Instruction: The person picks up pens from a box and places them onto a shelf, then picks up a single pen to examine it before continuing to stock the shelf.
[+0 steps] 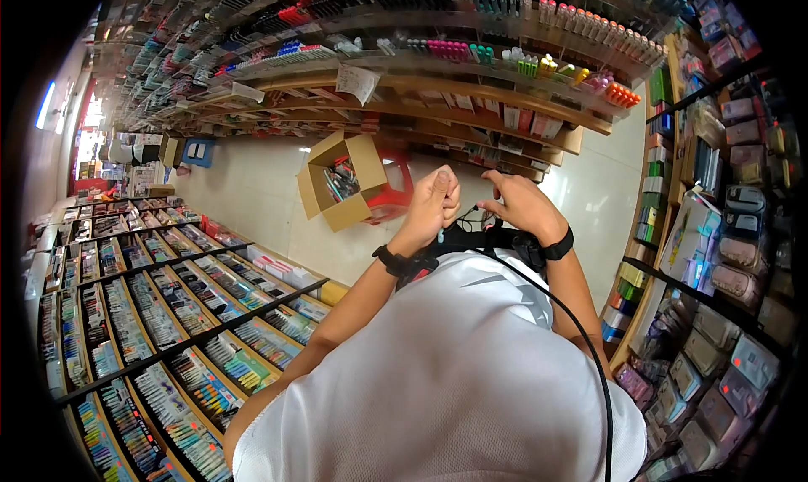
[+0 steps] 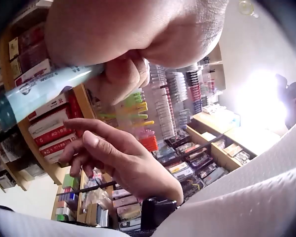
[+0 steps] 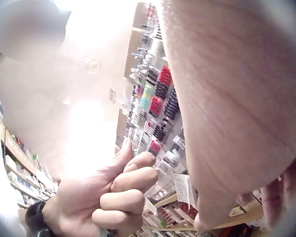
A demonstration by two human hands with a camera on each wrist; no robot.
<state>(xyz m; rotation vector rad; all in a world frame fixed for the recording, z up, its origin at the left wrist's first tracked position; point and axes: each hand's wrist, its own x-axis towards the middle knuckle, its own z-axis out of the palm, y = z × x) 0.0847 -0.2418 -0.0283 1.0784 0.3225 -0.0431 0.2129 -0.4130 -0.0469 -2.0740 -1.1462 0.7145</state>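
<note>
My left hand is curled round a pale blue, see-through pen with a teal end. Printing runs along the barrel in the left wrist view, and most of the other end is hidden inside the fist. Beside it, a short distance to the right, is my right hand, its fingers loosely bent and nothing between them. In the right wrist view the left fist shows with the thumb laid over the curled fingers. Both hands are in front of the white shirt.
An open cardboard box with pens inside stands by a red stool. Ahead rises a shelf rack of pens and markers. Slanted pen trays fill the left, and pencil cases hang at the right. A black cable crosses the shirt.
</note>
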